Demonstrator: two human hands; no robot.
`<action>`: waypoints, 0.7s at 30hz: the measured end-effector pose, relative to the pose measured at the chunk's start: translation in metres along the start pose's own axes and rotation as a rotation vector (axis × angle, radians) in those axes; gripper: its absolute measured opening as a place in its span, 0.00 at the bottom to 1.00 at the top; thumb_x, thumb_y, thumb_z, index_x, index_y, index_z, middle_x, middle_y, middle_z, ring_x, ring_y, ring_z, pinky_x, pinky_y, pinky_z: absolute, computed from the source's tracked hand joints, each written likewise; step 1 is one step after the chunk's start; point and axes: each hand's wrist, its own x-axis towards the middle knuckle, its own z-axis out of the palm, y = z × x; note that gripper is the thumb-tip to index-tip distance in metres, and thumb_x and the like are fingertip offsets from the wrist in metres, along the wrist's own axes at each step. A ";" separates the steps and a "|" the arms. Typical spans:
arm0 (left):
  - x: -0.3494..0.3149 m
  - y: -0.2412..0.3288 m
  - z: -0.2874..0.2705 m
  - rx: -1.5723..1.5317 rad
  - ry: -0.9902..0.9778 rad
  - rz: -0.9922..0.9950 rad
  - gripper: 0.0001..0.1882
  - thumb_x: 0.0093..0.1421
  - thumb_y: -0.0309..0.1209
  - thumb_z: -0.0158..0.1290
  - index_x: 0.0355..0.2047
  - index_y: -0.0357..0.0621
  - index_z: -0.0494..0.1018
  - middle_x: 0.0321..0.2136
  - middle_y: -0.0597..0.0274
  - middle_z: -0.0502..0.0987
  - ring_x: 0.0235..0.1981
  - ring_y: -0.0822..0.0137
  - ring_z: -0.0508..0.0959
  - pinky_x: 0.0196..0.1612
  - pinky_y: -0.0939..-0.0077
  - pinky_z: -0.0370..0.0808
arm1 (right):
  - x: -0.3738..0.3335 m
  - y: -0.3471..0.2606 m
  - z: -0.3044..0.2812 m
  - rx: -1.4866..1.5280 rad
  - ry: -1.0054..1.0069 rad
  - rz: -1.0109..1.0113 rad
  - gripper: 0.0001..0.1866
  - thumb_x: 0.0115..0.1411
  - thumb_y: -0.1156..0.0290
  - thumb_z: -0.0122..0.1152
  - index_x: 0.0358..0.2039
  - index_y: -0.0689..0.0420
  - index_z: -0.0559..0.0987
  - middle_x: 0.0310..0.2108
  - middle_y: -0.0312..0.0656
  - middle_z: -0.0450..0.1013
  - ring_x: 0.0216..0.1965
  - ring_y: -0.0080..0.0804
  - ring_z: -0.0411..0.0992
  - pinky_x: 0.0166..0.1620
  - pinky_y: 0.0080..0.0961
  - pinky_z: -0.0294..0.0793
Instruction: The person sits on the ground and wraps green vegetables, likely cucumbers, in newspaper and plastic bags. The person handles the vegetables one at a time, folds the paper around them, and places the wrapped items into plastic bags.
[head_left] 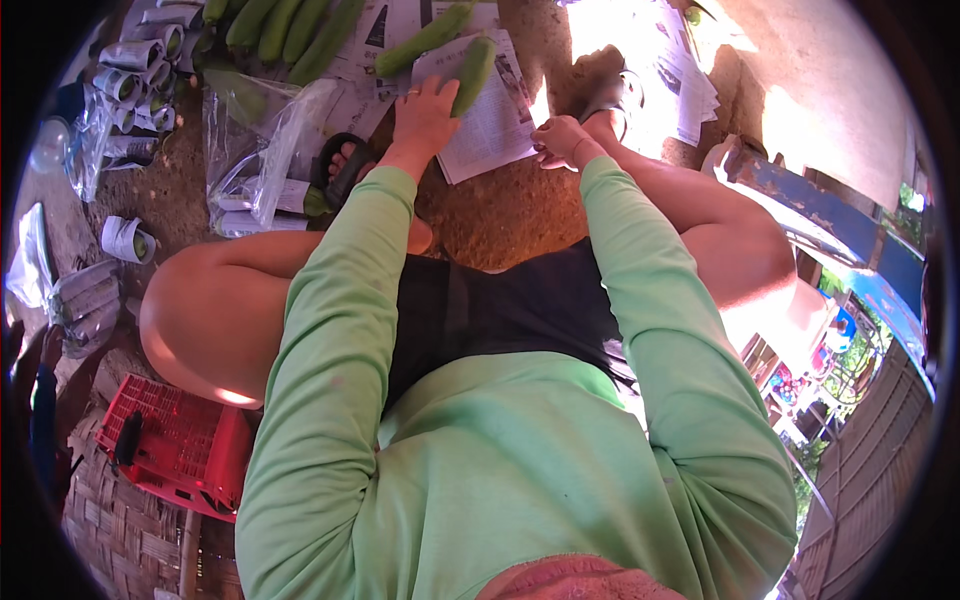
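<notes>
One shirt, left hand, fingers apart on newspaper, one green vegetable alongside, right hand, fingers unclear

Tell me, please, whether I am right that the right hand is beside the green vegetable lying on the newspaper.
Not quite: the head view shows the left hand, not the right hand, beside the green vegetable lying on the newspaper.
</notes>
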 end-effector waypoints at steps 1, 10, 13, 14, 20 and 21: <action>0.007 0.011 -0.003 0.013 0.047 0.122 0.30 0.54 0.48 0.67 0.54 0.50 0.75 0.51 0.55 0.76 0.55 0.47 0.76 0.54 0.43 0.73 | 0.013 0.016 -0.012 -0.036 -0.053 -0.084 0.04 0.64 0.76 0.61 0.32 0.61 0.82 0.32 0.39 0.82 0.33 0.31 0.83 0.35 0.29 0.88; -0.023 0.058 0.012 -0.103 -0.277 0.288 0.22 0.54 0.49 0.67 0.41 0.49 0.81 0.44 0.56 0.79 0.49 0.48 0.79 0.49 0.54 0.77 | -0.004 0.008 -0.027 0.360 -0.074 -0.076 0.06 0.65 0.72 0.64 0.34 0.59 0.77 0.28 0.37 0.74 0.28 0.27 0.76 0.37 0.36 0.89; -0.025 0.054 0.019 -0.169 -0.294 0.240 0.20 0.54 0.47 0.67 0.41 0.48 0.81 0.44 0.56 0.79 0.49 0.48 0.80 0.50 0.54 0.78 | -0.005 0.004 -0.027 0.397 -0.107 -0.049 0.05 0.65 0.71 0.64 0.34 0.58 0.78 0.29 0.36 0.74 0.30 0.27 0.76 0.38 0.36 0.89; -0.024 0.052 0.020 -0.188 -0.309 0.222 0.20 0.55 0.46 0.67 0.42 0.48 0.81 0.44 0.56 0.79 0.48 0.48 0.80 0.50 0.54 0.78 | -0.008 0.004 -0.027 0.401 -0.108 -0.060 0.05 0.65 0.71 0.65 0.34 0.58 0.78 0.29 0.36 0.74 0.29 0.28 0.76 0.38 0.36 0.89; -0.018 0.046 0.018 -0.273 -0.330 0.129 0.13 0.59 0.39 0.62 0.42 0.49 0.81 0.44 0.56 0.81 0.47 0.48 0.81 0.49 0.53 0.79 | 0.003 0.012 -0.030 0.419 -0.137 -0.068 0.05 0.64 0.72 0.65 0.35 0.59 0.78 0.29 0.36 0.75 0.29 0.28 0.76 0.37 0.37 0.89; -0.018 0.044 0.019 -0.281 -0.340 0.124 0.12 0.60 0.38 0.61 0.42 0.49 0.81 0.44 0.56 0.81 0.47 0.48 0.81 0.49 0.52 0.79 | 0.004 0.012 -0.030 0.412 -0.132 -0.068 0.05 0.64 0.72 0.65 0.35 0.59 0.78 0.29 0.36 0.74 0.29 0.28 0.76 0.36 0.37 0.89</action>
